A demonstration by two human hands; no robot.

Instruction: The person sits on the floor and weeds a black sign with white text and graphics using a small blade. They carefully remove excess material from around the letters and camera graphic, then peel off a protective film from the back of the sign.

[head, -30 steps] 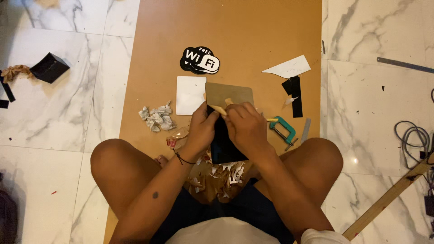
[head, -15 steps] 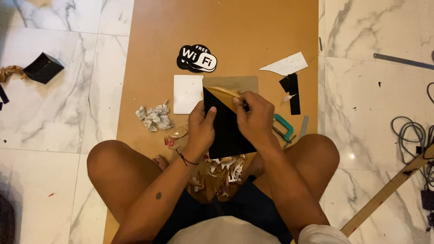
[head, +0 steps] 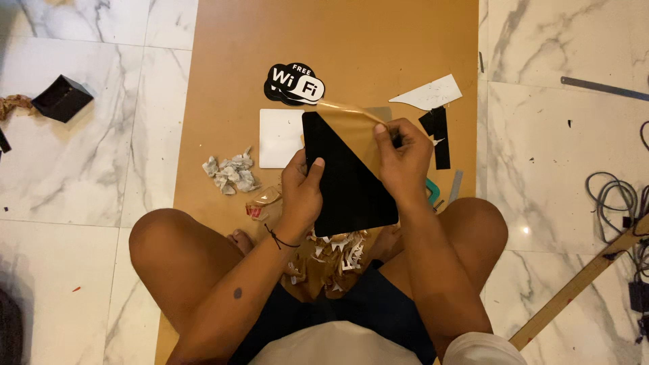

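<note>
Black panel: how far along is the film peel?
Roughly half: the black panel is bare on its lower left. In hand: left hand steadies it, right hand pulls the brown film. Left: the upper right corner remains covered.

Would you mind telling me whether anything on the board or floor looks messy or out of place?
Yes: torn brown and white backing scraps lie heaped in the person's lap, and crumpled grey paper bits sit loose on the brown board. A black box lies tipped on the marble floor, away from the work.
</note>
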